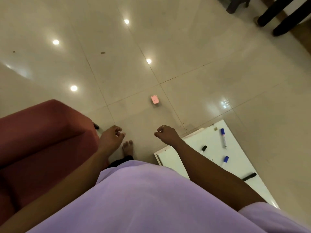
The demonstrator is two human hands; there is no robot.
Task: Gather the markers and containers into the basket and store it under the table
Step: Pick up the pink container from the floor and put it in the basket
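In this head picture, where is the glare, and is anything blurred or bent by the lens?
Head view: round lamp reflections glare on the glossy floor; the white table shines brightest; the pink container looks soft, its detail unreadable; tile joints bow slightly, a wide-lens effect; the light is dim and warm.

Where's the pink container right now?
In the head view, the pink container sits on the tiled floor, ahead of the right hand and beyond the far corner of the white table, touching neither.
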